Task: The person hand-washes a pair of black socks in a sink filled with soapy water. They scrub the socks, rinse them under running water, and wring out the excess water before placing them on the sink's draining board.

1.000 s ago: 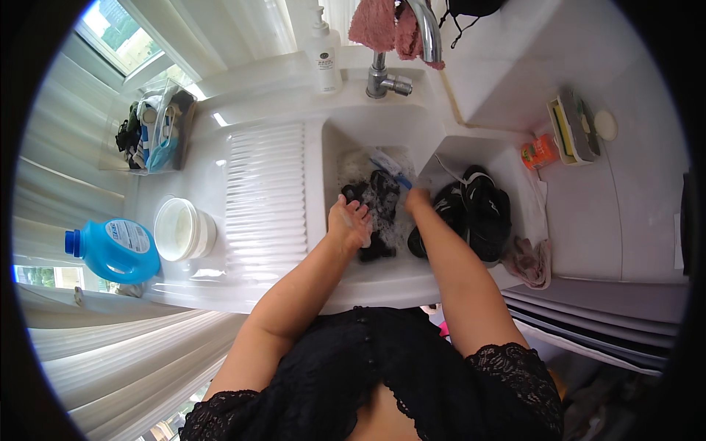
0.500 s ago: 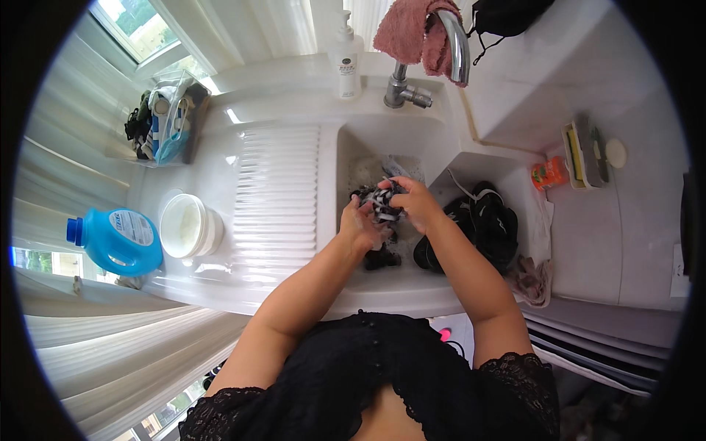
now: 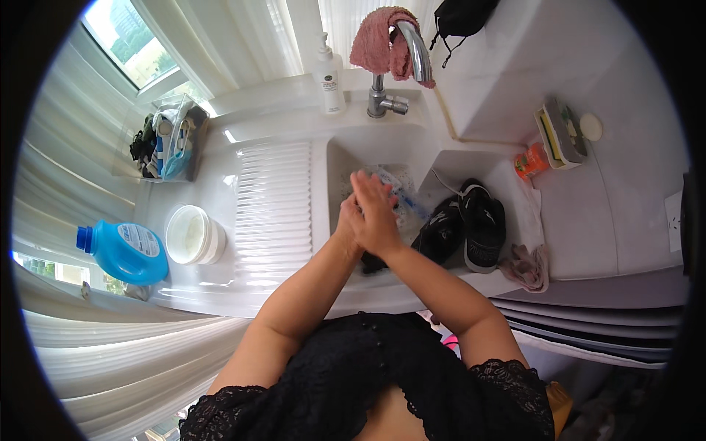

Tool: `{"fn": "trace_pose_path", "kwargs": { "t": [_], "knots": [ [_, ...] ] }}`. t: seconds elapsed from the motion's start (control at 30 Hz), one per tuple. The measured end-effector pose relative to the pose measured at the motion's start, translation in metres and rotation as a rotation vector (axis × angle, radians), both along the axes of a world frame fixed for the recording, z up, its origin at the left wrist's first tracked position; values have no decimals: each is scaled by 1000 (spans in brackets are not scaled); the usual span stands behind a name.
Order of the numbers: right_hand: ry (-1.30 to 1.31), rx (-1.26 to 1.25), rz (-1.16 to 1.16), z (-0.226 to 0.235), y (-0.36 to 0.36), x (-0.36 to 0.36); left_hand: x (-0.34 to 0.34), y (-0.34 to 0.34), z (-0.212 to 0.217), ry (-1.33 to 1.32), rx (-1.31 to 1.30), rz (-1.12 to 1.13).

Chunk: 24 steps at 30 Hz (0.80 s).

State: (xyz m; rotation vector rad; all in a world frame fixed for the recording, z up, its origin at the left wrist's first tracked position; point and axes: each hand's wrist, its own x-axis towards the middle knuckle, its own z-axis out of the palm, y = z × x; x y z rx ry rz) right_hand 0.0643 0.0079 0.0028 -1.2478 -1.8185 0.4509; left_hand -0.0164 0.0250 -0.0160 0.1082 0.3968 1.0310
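My left hand and my right hand are pressed palm to palm above the white sink basin, fingers straight and pointing away from me. The right hand lies over the left. A dark cloth pokes out just below my wrists and seems squeezed between the palms; most of it is hidden. A wet blue and clear item lies in the basin behind my fingers.
A ribbed washboard slopes left of the basin. Black shoes sit in the right basin, a pinkish rag beside them. A tap carries a pink cloth. A soap pump, white tub and blue detergent bottle stand around.
My hands have risen from the dark laundry in the basin and closed flat against each other. The view has tilted slightly toward the tap.
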Motion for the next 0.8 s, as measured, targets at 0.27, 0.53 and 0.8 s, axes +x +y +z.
{"fn": "trace_pose_path", "kwargs": {
  "t": [0.27,0.53,0.8],
  "knots": [
    [3,8,141,-9,-18,8,-3,-2,-1,17,-76,-13],
    [36,16,41,-25,2,20,-6,-2,11,-45,-79,-54],
    [-17,-97,-146,-40,25,33,4,-13,18,-45,-133,-92]
  ]
}}
